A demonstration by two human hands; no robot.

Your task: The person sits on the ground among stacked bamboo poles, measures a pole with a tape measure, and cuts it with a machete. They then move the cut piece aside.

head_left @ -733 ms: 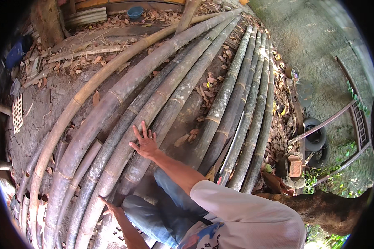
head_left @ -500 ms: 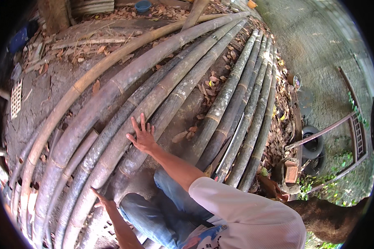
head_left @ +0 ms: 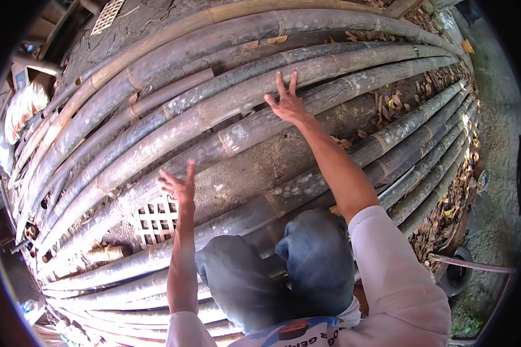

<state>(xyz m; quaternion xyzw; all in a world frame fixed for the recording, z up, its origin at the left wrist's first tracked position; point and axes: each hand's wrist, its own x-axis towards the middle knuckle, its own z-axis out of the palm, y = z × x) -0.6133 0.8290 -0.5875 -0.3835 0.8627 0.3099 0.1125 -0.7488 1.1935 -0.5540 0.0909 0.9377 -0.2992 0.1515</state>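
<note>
I see the right hand, fingers spread, flat on a grey bamboo pole whose long axis runs lower-left to upper-right, directly ahead of me. The left hand hovers open nearer my knees, just above the same pole stack.

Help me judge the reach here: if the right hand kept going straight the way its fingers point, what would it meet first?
The right hand lies with fingers spread on a grey bamboo pole; straight on, it would probably meet the next bamboo pole above, though depth is unclear.
</note>
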